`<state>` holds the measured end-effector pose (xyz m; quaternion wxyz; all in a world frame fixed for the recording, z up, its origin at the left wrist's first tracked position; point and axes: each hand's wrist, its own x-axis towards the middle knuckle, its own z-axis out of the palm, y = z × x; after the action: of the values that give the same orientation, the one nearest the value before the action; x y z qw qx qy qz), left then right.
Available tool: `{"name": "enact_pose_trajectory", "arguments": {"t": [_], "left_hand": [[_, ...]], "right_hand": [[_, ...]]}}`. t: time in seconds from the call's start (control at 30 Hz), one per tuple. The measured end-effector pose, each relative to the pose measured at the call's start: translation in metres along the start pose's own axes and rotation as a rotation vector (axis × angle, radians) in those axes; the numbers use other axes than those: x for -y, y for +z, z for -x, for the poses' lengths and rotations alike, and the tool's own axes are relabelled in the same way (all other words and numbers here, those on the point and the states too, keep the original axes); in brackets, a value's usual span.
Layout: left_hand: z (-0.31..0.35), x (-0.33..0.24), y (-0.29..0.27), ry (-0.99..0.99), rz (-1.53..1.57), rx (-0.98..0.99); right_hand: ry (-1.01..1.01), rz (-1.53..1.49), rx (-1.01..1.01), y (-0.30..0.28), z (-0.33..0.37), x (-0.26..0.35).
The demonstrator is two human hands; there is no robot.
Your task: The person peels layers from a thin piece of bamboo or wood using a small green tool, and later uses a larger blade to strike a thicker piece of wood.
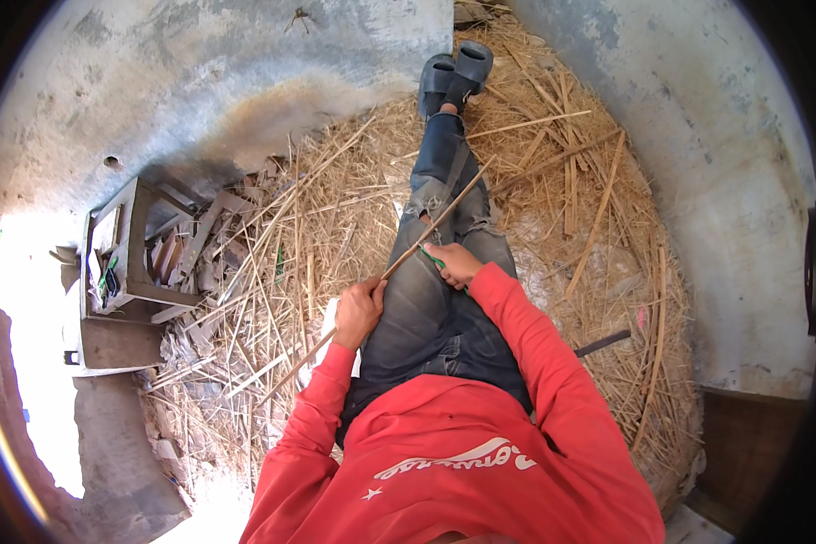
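Observation:
A long, thin wooden stick lies slantwise over my outstretched legs, from beyond my knees down past my left forearm. My left hand is closed round it beside my left thigh. Over my thighs, my right hand grips a small tool with a green handle. The tool meets the stick or sits right against it; its working end is too small to make out. Both hands are close together, the right one farther from my body.
Straw and loose wooden strips cover the floor around my legs. At the left stands a wooden frame with scraps heaped beside it. Concrete walls curve round the space. A dark flat bar lies by my right elbow.

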<state>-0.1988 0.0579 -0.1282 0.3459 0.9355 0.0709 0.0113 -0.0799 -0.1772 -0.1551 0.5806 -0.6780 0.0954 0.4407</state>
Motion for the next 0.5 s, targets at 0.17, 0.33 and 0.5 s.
{"name": "enact_pose_trajectory", "arguments": {"t": [0.17, 0.33, 0.5], "left_hand": [[0.0, 0.004, 0.003, 0.028, -0.016, -0.001], [0.003, -0.006, 0.003, 0.019, -0.042, -0.03], [-0.002, -0.006, 0.009, -0.004, -0.041, 0.003]], "right_hand": [[-0.394, 0.245, -0.351, -0.001, -0.021, -0.025], [-0.435, 0.558, -0.579, 0.017, -0.011, -0.015], [-0.522, 0.583, -0.518, 0.016, -0.02, -0.028]]}}
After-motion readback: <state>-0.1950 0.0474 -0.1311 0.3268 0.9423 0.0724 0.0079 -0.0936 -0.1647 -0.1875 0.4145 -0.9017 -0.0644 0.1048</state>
